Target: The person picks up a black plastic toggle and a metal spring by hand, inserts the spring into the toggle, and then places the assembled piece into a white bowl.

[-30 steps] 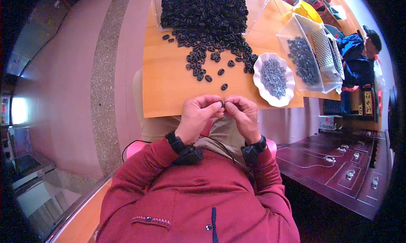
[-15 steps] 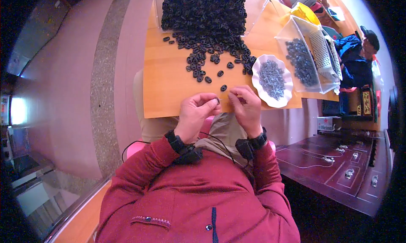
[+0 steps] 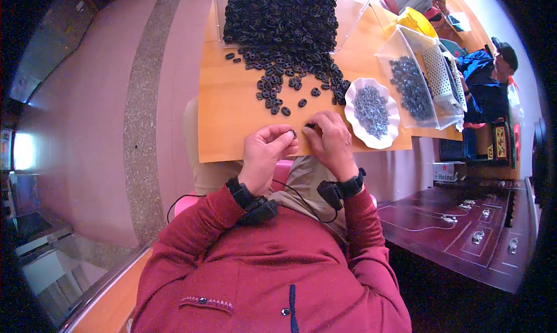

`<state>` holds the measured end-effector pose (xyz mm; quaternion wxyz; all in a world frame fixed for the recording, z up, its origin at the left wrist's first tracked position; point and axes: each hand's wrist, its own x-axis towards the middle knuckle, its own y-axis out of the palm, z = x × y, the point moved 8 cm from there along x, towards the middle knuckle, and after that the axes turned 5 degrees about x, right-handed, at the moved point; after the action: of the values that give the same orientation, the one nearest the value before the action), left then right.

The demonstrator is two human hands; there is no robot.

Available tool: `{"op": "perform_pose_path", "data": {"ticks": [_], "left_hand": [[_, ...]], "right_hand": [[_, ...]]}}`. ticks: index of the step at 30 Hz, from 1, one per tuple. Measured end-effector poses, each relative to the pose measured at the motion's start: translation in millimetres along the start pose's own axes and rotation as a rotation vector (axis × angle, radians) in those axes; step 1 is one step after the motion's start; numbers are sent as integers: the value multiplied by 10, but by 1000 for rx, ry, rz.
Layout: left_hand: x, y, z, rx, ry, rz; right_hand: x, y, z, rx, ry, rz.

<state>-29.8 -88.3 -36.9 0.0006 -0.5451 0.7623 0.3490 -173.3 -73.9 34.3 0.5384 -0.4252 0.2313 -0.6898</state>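
Between thumb and forefinger of my left hand (image 3: pixel 267 153), closed in a pinch, sits a small black oval piece (image 3: pixel 293 134), mostly covered by the fingertips. My right hand (image 3: pixel 333 140) is just to its right, over the table near the front edge. Its thumb and bent fingers close around another black oval piece (image 3: pixel 310 125), of which only a bit shows. Beyond the hands, loose black oval pieces with holes (image 3: pixel 278 78) spread from a big heap (image 3: pixel 278 14). Right of my right hand stands a white scalloped dish (image 3: pixel 391 137) of tiny greyish parts, too small to name.
A clear bin (image 3: pixel 400 72) with dark small parts stands right of the dish, beside a white perforated basket (image 3: pixel 441 72) and a yellow container (image 3: pixel 419 21). The heap sits in a clear-walled tray (image 3: pixel 351 20). A person in blue (image 3: pixel 484 83) is at far right.
My right hand has moved slightly left and forward onto the black piece that lay alone before it, and its fingers have closed there. My left hand has barely shifted.
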Motion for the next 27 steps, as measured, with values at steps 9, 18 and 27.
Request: {"op": "perform_pose_path", "data": {"ticks": [9,18,27], "left_hand": [[10,4,-6,-5,24,21],[9,-4,-16,-21,43,24],[17,-9,-13,-17,36,14]], "right_hand": [[-24,-11,1,10,-43,57],[-47,-1,37,-31,-100,84],[-57,0,75,-62,-146,78]]}}
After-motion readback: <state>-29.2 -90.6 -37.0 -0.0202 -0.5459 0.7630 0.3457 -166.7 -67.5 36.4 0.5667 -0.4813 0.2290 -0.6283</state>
